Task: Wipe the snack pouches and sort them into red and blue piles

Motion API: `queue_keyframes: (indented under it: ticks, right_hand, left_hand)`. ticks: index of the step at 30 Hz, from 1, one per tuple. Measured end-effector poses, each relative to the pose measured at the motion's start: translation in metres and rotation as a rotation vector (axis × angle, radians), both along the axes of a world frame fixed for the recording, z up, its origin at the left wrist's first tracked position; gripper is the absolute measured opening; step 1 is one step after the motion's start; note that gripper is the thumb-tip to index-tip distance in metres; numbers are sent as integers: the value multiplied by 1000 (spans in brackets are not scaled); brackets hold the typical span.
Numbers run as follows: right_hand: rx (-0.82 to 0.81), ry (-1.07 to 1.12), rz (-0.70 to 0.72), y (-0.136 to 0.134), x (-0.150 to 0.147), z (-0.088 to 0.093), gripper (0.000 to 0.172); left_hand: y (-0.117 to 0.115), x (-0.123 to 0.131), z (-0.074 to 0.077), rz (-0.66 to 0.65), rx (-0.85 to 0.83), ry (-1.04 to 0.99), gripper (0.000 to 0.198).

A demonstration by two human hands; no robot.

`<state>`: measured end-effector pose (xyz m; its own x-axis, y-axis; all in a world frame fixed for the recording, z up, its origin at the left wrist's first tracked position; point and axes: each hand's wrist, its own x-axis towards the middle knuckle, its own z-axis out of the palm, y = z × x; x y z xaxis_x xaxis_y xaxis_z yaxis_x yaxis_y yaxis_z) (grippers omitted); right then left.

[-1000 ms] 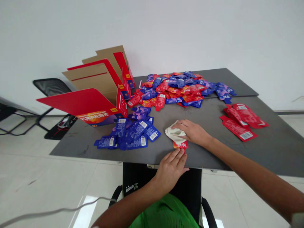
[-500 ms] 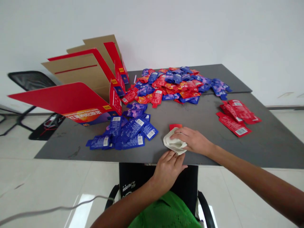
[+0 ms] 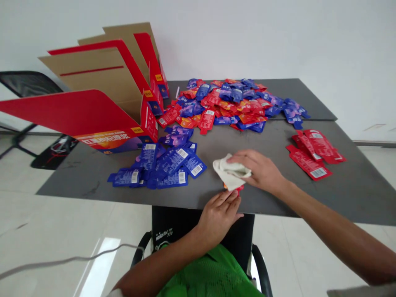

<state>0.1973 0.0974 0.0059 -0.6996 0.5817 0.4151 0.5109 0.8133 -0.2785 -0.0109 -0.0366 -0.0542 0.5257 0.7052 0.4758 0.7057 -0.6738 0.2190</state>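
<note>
My right hand (image 3: 261, 170) rests on a crumpled white cloth (image 3: 229, 173) and presses it onto a red sachet (image 3: 235, 188), of which only the near edge shows. Its fingers curl over the cloth. My left hand (image 3: 220, 212) lies flat at the near table edge, fingertips touching the sachet's near end, fingers stretched out together. Both hands are at the front middle of the grey table (image 3: 266, 144).
A pile of blue sachets (image 3: 163, 167) lies left of the cloth. A small stack of red sachets (image 3: 312, 150) lies at the right. A big mixed heap of sachets (image 3: 230, 103) is at the back. An open red cardboard box (image 3: 102, 99) stands at the left.
My right hand slid the cloth toward me over the red sachet, then away again. The sachet's far end showed half a second ago; its near end shows now. My left hand stayed put.
</note>
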Motion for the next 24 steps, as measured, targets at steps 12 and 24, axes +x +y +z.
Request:
queue_keyframes:
  ticks: [12,24]
  right_hand:
    - [30,-94,-153,72,-4,-10,39]
    - [-97,-69,48,3,-1,-28,38]
  left_hand:
    - [0,0,1,13,28,-38,38]
    - [-1,-1,2,-19,-40,-34,37]
